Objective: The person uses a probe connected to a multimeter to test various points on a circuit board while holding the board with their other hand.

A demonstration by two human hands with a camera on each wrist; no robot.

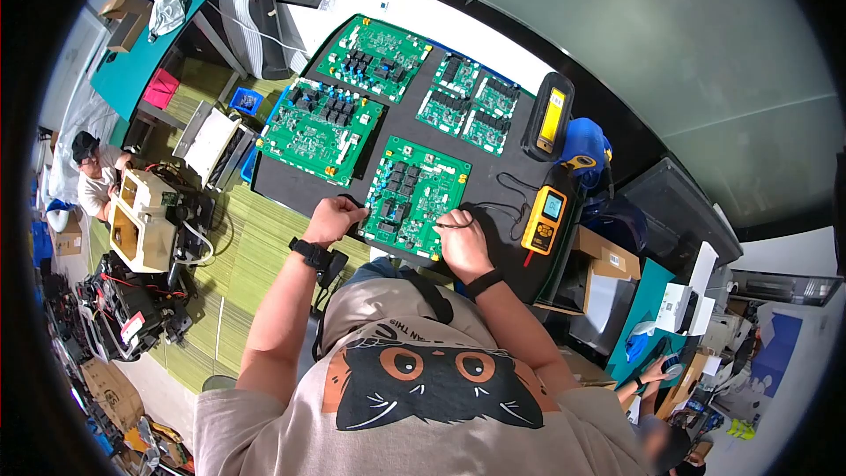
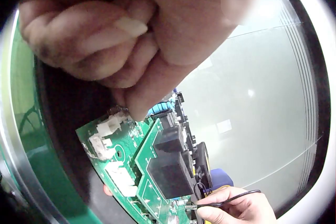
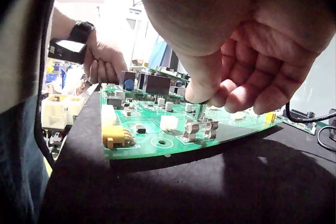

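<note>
A green circuit board [image 1: 423, 178] lies nearest the person on the black mat. At its left edge is the left hand [image 1: 333, 219], fingers curled and fingertips pinched against the board's edge beside white connectors [image 2: 121, 178]; the exact contact is partly hidden. The right hand [image 1: 464, 245] pinches a thin black-cabled probe [image 2: 210, 204] over the board's right side. In the right wrist view, the right hand's fingertips meet just above metal clips [image 3: 199, 129] on the board. A yellow meter [image 1: 544, 220] with a lit display lies to the right, black cable beside it.
Two larger boards [image 1: 319, 130] [image 1: 374, 57] and several small boards [image 1: 467, 104] lie farther back on the black mat [image 1: 401, 119]. A black and yellow case [image 1: 552, 116] and a blue item [image 1: 585, 148] stand at the right, with a cardboard box [image 1: 606, 256] beyond the mat's edge.
</note>
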